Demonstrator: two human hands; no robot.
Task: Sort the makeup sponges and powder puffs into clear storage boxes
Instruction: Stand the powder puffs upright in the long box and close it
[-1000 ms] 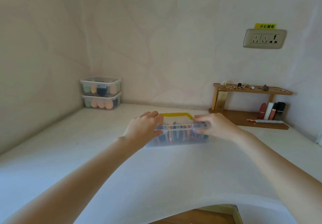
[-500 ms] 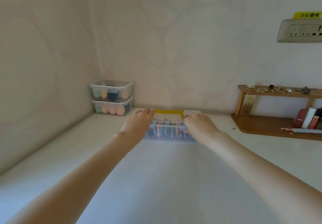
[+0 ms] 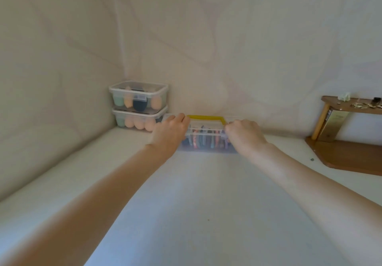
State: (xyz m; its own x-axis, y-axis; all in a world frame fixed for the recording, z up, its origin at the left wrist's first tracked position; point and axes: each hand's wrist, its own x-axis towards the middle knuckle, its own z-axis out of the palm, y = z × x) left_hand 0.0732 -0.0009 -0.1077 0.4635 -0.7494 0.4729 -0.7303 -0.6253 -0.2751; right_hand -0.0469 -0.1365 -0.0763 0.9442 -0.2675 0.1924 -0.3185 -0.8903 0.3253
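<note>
While two lidded boxes of makeup sponges (image 3: 139, 108) sit stacked in the worktop's far left corner, the left hand (image 3: 170, 133) grips the left end of a clear storage box (image 3: 206, 140) just right of them. Its long axis runs left-right along the far edge, with what look like powder puffs (image 3: 203, 141) standing inside, blurred. The right hand (image 3: 245, 134) clasps the opposite end. A wooden shelf (image 3: 351, 156) stands farther right on the pale worktop (image 3: 196, 203).
</note>
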